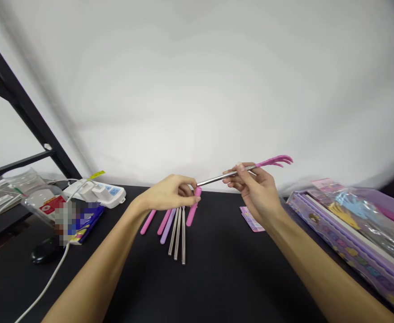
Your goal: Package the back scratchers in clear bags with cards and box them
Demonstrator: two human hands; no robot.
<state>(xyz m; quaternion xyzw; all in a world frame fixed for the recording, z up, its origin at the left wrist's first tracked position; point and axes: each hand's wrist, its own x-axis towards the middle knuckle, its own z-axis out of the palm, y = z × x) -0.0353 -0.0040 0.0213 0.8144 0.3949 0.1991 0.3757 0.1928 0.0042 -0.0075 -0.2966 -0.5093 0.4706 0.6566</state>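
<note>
My right hand [256,184] pinches the metal rod of a back scratcher [217,178] close to its pink claw head, which points right. The rod slants down leftward to my left hand [172,193]. My left hand's thumb and fingers close on a pink handle [193,213] that hangs tilted below them. The rod's left end meets the fingertips by the handle's top; whether it touches the handle I cannot tell. Under my left hand, pink handles [147,223], a purple handle [167,229] and metal rods [177,235] lie fanned on the black table [217,278], their far ends hidden.
A purple patterned box [338,242] with plastic-wrapped items stands at the right. Pink cards [251,220] lie near my right wrist. At the left are a white power strip [111,194], a clear plastic container [44,204], a blue packet [91,220], a black mouse [45,252] and a white cable [50,280].
</note>
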